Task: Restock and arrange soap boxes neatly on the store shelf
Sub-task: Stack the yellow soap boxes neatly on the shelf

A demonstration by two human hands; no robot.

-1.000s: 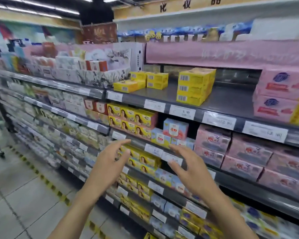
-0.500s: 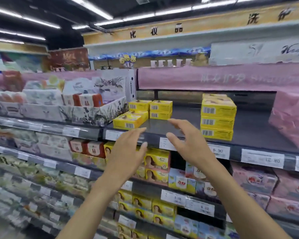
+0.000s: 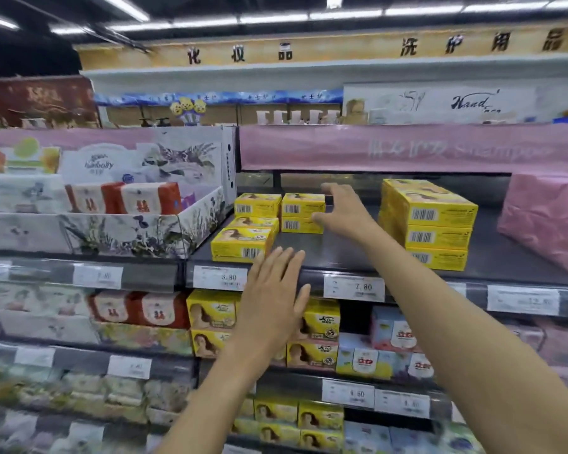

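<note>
Yellow soap boxes sit on a dark shelf [image 3: 335,257]. A stack of two boxes [image 3: 300,213] stands at the back, a single box [image 3: 257,205] to its left, and two more lie in front, the nearest one [image 3: 240,245] at the shelf edge. A taller yellow stack [image 3: 435,224] stands to the right. My right hand [image 3: 343,209] reaches over the shelf with fingers spread, its fingertips right beside the stack of two. Lower down, my left hand [image 3: 273,299] is held flat, fingers straight, in front of the shelf edge, holding nothing.
A printed display carton [image 3: 118,231] with red and white packs borders the shelf on the left. A pink wrapped bundle [image 3: 548,217] lies on the right. Price tags [image 3: 353,287] line the shelf edge. Lower shelves hold more yellow, blue and pink boxes.
Both hands have risen from the lower shelves to the upper shelf. My right hand has moved over the shelf to the back stack; the left has come up to the shelf edge.
</note>
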